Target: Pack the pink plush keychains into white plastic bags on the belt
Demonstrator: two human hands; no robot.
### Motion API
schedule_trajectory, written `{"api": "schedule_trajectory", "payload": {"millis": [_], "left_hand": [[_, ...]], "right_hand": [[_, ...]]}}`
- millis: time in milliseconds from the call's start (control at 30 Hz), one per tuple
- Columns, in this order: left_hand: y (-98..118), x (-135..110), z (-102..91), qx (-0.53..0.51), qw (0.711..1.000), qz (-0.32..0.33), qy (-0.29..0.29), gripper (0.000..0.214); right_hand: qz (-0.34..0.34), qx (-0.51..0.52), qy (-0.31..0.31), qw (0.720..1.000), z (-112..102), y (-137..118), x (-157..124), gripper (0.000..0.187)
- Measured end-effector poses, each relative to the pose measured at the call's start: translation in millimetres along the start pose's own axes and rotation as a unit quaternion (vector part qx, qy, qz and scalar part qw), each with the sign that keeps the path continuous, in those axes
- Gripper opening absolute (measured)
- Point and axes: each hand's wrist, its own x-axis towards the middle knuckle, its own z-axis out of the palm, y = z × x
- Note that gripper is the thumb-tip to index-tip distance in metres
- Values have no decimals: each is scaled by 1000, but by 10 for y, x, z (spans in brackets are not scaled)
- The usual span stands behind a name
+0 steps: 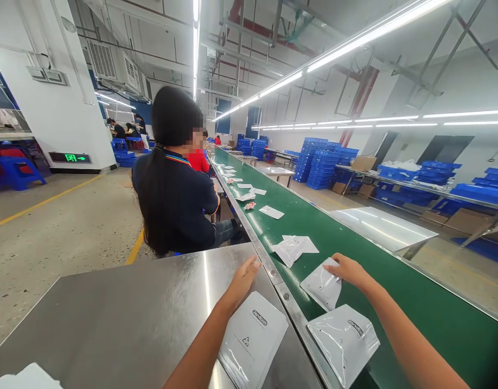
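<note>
On the green conveyor belt, my right hand pinches the edge of a white plastic pouch. Another pouch, printed with a dark logo, lies on the near part of the belt below it. My left hand hovers over the corner of the metal table beside the belt, its fingers stretched out and nothing visible in them. Just below that hand, a stack of white pouches with the same logo lies on the metal table. My left forearm partly covers the stack's left side.
Further up the belt lie overlapping pouches, a flat pouch and several smaller items. A seated co-worker is beyond the table, left of the belt. White sheets show at the bottom left. Right of the belt stands a metal side table.
</note>
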Motion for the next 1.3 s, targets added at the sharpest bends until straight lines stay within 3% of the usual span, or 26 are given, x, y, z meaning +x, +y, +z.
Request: {"api": "schedule_trajectory", "payload": {"millis": [67,133,300,433,600,733,867,967,1033,1100,1167,1233,1267,1300], "left_hand": [[-114,37,-18,9,1000,0,21,58],[-213,65,-35,14,999,0,40,56],[-350,99,-98,11,998,-8,62,52],[-346,96,-152,4,998,-11,56,51],[-318,98,-189,-17,999,-23,42,54],[-318,108,-190,-25,998,-29,48,55],[-309,108,-162,-30,998,-19,52,54],[-247,86,-84,55,994,59,75,61],[-186,59,-11,186,967,155,76,78],[-133,26,51,305,922,228,66,88],[-101,-6,84,358,895,257,66,77],[-82,-30,85,346,899,260,62,58],[-70,-39,79,324,909,256,56,52],[-52,-45,74,297,922,245,49,46]], "right_hand": [[46,-49,5,998,-13,106,153,30],[40,-61,25,997,-34,66,301,34],[-15,-67,50,996,25,-566,769,35],[-21,-75,15,997,217,-1112,1089,28],[31,-60,-7,998,385,-1276,1183,22],[34,-17,16,999,339,-1234,1083,19],[18,59,73,995,117,-1226,897,22],[-34,150,83,985,-23,-1306,649,28],[-81,207,51,974,-47,-1410,407,27],[-128,279,-9,952,-36,-1523,129,25],[-162,383,-107,903,-35,-1608,-129,24],[-181,470,-195,842,-70,-1641,-305,27],[-187,490,-206,826,-100,-1637,-354,29],[-199,489,-189,828,-131,-1622,-378,31]]}}
